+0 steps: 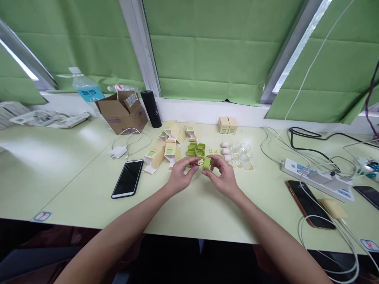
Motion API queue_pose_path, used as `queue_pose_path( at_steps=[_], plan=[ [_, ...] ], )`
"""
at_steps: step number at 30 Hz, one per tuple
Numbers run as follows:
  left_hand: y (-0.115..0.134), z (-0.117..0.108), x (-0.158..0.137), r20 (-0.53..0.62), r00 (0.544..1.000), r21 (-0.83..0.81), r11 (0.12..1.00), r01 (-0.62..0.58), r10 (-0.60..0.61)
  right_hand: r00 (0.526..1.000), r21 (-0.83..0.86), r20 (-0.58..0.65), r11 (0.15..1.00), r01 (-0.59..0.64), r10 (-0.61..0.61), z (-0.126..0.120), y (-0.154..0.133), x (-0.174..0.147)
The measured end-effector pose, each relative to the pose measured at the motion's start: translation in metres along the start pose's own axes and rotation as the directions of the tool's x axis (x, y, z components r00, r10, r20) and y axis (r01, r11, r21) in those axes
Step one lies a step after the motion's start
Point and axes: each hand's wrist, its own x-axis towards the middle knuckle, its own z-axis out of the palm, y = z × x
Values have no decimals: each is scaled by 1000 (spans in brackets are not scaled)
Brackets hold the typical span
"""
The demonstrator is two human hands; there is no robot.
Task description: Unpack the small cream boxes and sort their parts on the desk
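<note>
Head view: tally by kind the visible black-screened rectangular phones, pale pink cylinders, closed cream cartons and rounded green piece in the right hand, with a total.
Black-screened phones: 3
Pink cylinders: 3
Closed cream cartons: 2
Green piece in the right hand: 1
Total: 9

Green case (pixel 207 163) beside yellow piece (pixel 200 162)

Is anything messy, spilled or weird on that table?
I see no spill. The open little boxes lie jumbled, while two others stand neatly side by side. On the right, white cables lie tangled near the power strip and droop off the table, which looks untidy.
</note>
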Motion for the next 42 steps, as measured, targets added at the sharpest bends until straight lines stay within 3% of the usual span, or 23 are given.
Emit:
queue_pose_path(
  at_steps=[15, 33, 42],
  plan=[
    [7, 4, 1, -1, 954, -313, 906, 285, -300, 999, -23, 9, 999, 36, -36, 3, -4, -6],
    [10, 6, -2, 10, 959, -318, 908, 273, -285, 999, 21, 25, 999, 32, -32, 6, 1, -8],
    [10, 10, -4, 32, 948, -335, 890, 308, -316, 993, -14, 44, 994, 111, -110, 6, 0, -8]
  ],
)
